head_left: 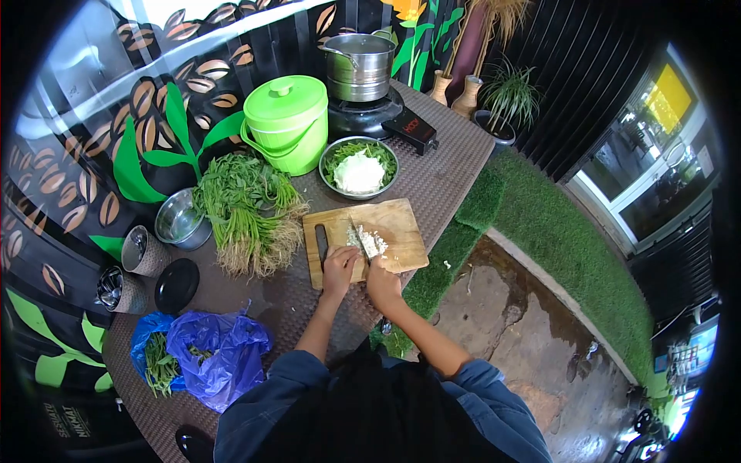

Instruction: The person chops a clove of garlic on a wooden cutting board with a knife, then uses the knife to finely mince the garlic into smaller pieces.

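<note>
My right hand (383, 282) is closed round the handle of a knife (360, 236), whose blade points away from me over the wooden cutting board (405, 220). Small chopped white pieces (373, 244) lie by the blade, some seeming to cling to it. To the left of the knife, my left hand (340, 268) rests on the board with its fingers curled in; whatever they pinch is hidden. Just beyond the board stands a metal bowl (360, 197) holding cut greens (340, 154) and a white heap (361, 171).
Rooted greens (247, 208) lie left of the board. Behind are a green lidded bucket (285, 123) and a steel pot (360, 69) on a stove (355, 116). A metal bowl (183, 220), utensil cups (145, 253), a black lid (177, 285) and plastic bags (220, 355) occupy the table's left side.
</note>
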